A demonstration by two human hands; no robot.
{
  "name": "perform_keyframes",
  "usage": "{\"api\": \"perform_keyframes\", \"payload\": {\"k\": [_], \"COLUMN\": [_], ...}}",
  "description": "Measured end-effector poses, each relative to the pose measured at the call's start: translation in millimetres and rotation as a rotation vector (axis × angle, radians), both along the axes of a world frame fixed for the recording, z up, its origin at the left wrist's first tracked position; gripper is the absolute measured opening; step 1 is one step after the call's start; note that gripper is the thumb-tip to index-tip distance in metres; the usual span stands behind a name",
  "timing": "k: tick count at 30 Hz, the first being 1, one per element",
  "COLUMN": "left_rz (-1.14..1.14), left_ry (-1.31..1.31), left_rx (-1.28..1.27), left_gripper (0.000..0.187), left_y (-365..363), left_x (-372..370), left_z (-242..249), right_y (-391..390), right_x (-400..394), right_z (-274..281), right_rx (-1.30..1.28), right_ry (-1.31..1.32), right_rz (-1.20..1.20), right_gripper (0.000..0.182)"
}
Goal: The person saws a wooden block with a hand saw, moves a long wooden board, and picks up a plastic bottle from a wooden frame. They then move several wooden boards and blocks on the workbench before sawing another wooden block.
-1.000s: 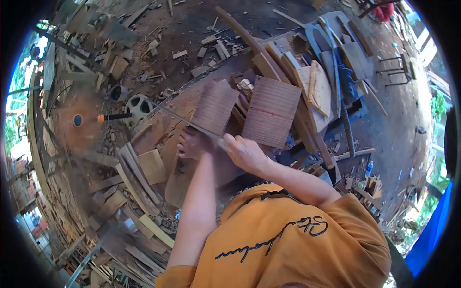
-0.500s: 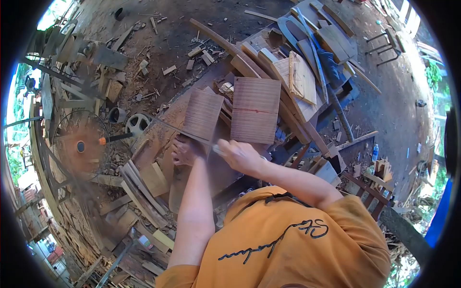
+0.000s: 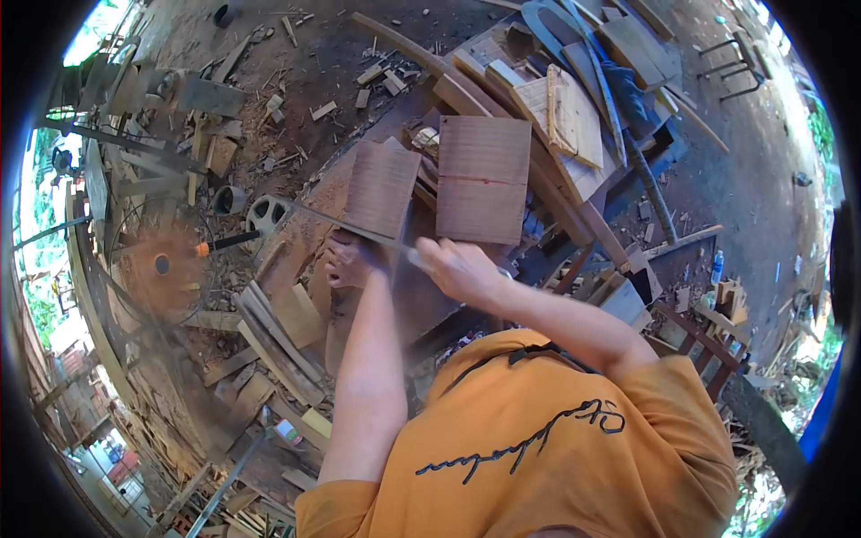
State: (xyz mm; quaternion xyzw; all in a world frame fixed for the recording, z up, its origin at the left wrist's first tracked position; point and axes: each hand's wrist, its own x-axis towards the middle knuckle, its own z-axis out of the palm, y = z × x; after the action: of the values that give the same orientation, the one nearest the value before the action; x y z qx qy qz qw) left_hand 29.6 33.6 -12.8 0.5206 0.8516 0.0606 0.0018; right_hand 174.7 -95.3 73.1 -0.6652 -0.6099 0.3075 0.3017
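In the head view my left hand (image 3: 352, 260) grips the near end of a brown wooden board (image 3: 382, 190), fingers curled at its edge and partly in shadow. My right hand (image 3: 462, 272) is closed around the pale handle of a long, thin, file-like metal tool (image 3: 345, 226). Its narrow blade runs leftward across the board's near edge, just above my left hand. Motion blurs the handle end. A second wooden board (image 3: 483, 179), marked with a reddish line, lies to the right of the first.
Stacked planks (image 3: 538, 170) and a pale wooden panel (image 3: 574, 117) lie beyond the boards. A fan (image 3: 161, 264) with blurred blades stands at left, near a light wheel (image 3: 266, 215). Wood offcuts litter the ground. A stool (image 3: 737, 65) stands far right.
My right hand and the tool have shifted slightly right relative to the left hand. The whole view has tilted a little; my left hand stays at the board.
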Motion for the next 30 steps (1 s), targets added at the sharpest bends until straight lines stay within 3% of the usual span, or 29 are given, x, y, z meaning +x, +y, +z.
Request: {"api": "perform_keyframes", "payload": {"k": [6, 9, 11, 14, 21, 25, 27, 30], "left_rz": [-0.006, -0.022, 0.024, 0.059, 0.081, 0.056, -0.061, 0.001], "left_ry": [0.054, 0.060, 0.042, 0.049, -0.029, -0.035, 0.206, 0.153], "left_rx": [0.033, -0.081, -0.011, -0.001, -0.029, -0.089, -0.129, -0.050], "left_gripper": [0.041, 0.040, 0.040, 0.042, 0.044, 0.039, 0.039, 0.046], "left_y": [0.4, 2.2, 3.0, 2.4, 3.0, 2.4, -2.8, -4.7], "left_x": [2.4, -9.2, -9.5, 0.6, 6.7, 9.5, 12.5, 2.3], "left_z": [-0.3, -9.1, -12.1, -1.0, 10.1, 21.8, 21.2, 7.5], "right_y": [-91.3, -44.0, -1.8, -2.6, -99.2, -12.2, 37.6, 26.7], "right_x": [59.0, 32.1, 9.2, 15.1, 74.7, 24.3, -8.7, -3.0], "right_z": [42.4, -1.0, -22.7, -13.4, 39.7, -7.6, -15.8, -12.9], "right_rx": [-0.245, -0.091, -0.083, -0.038, -0.221, 0.029, -0.006, 0.087], "right_ry": [-0.123, -0.028, -0.025, -0.007, -0.153, -0.027, -0.075, -0.013], "right_rz": [0.037, -0.003, 0.031, 0.025, 0.056, 0.023, 0.051, 0.066], "right_gripper": [0.016, 0.017, 0.018, 0.018, 0.019, 0.014, 0.014, 0.018]}}
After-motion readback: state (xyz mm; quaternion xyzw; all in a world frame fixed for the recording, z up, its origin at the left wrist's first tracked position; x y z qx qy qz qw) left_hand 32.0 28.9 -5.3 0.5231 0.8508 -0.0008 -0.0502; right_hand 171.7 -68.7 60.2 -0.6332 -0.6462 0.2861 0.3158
